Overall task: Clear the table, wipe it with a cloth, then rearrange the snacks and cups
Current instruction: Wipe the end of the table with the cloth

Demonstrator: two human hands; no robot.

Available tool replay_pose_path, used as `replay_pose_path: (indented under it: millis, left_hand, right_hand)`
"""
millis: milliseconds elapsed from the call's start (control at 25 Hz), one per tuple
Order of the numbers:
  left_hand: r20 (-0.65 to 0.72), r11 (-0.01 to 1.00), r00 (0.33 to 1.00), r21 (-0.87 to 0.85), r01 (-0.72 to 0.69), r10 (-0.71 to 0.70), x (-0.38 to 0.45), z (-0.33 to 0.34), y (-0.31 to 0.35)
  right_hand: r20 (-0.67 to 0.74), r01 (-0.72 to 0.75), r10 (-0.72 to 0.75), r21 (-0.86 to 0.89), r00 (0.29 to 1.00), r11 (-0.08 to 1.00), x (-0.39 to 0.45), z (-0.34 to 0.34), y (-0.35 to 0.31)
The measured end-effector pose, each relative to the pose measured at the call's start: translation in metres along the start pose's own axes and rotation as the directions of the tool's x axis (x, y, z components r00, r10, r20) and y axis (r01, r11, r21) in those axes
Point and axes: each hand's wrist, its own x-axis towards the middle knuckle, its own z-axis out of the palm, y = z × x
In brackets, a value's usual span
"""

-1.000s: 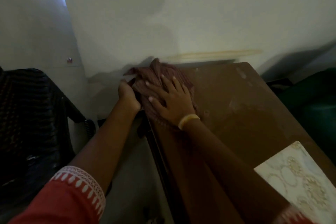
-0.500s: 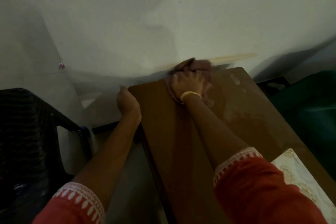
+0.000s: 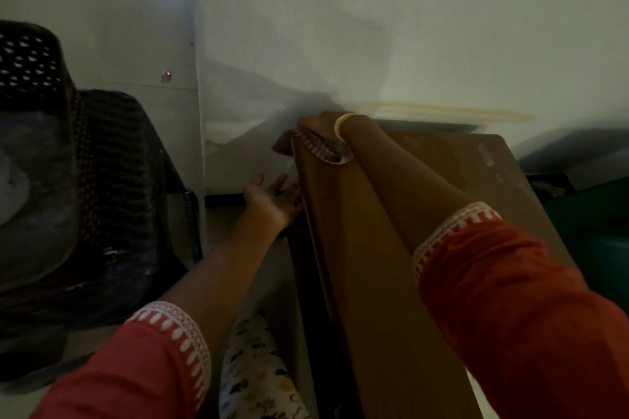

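Right hand [image 3: 323,127] presses the cloth [image 3: 318,148] at the desk's [image 3: 357,248] far left corner, cloth bunched and hanging slightly over the left edge. Its fingers look curled around the fabric, though dim light hides them. Left hand [image 3: 272,199] sits palm up, fingers spread and empty, just beside the left edge, below and nearer than the cloth, likely placed to catch swept crumbs.
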Motion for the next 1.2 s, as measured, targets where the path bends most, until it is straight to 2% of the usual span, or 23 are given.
replay_pose_path:
  millis: [40,120,240,320,400,560,640,760,840,920,1000,1080,1200]
  left_hand:
    - [0.032,1.000,0.999,-0.003,0.016,-0.015,0.001,-0.001,0.006]
    - [0.050,1.000,0.999,-0.020,0.014,-0.013,0.005,-0.003,0.016]
    - [-0.018,1.000,1.000,-0.003,-0.016,0.016,0.003,-0.010,0.022]
    - [-0.041,0.997,0.998,0.059,-0.048,0.050,-0.001,-0.014,0.026]
    - [-0.067,0.987,0.994,0.141,-0.072,0.082,-0.004,-0.014,0.030]
    - [-0.080,0.929,0.983,0.348,-0.127,0.165,-0.018,0.002,0.038]
    - [-0.048,0.879,0.983,0.458,-0.135,0.176,-0.023,0.014,0.035]
    - [0.023,0.797,0.993,0.595,-0.104,0.113,-0.031,0.029,0.033]
    - [0.087,0.858,0.996,0.509,-0.069,0.028,-0.031,0.035,0.032]
    - [0.142,0.920,0.989,0.392,-0.016,-0.043,-0.033,0.034,0.035]
    - [0.167,0.943,0.985,0.332,-0.015,-0.043,-0.020,0.025,0.041]
    - [0.160,0.971,0.985,0.240,0.023,-0.063,-0.016,0.013,0.044]
    - [0.145,0.994,0.989,0.105,-0.021,0.005,-0.015,0.012,0.043]
  right_hand:
    - [0.045,0.034,-0.035,0.021,0.998,0.999,0.004,0.000,-0.008]
    - [0.059,0.103,-0.099,-0.060,0.993,0.993,0.005,0.009,-0.021]
    - [-0.177,0.172,-0.236,-0.315,0.956,0.933,-0.018,0.026,-0.022]
    - [-0.245,0.184,-0.307,-0.422,0.920,0.888,-0.034,0.031,-0.020]
    - [-0.261,0.109,-0.265,-0.489,0.928,0.866,-0.053,0.049,-0.024]
    - [-0.413,0.005,-0.137,-0.304,0.900,0.953,-0.143,0.130,-0.014]
    - [-0.460,-0.037,-0.115,-0.310,0.880,0.950,-0.209,0.170,0.000]
    - [-0.395,-0.108,-0.016,-0.290,0.918,0.951,-0.278,0.203,0.014]
    - [-0.362,-0.199,0.106,-0.231,0.926,0.952,-0.281,0.207,0.014]
    - [-0.401,-0.215,0.125,-0.188,0.908,0.958,-0.259,0.198,0.012]
    - [-0.419,-0.191,0.124,-0.123,0.900,0.974,-0.223,0.177,0.005]
    - [-0.368,-0.172,0.145,-0.043,0.918,0.984,-0.179,0.148,-0.004]
    - [-0.388,-0.117,0.087,-0.056,0.917,0.991,-0.114,0.108,-0.019]
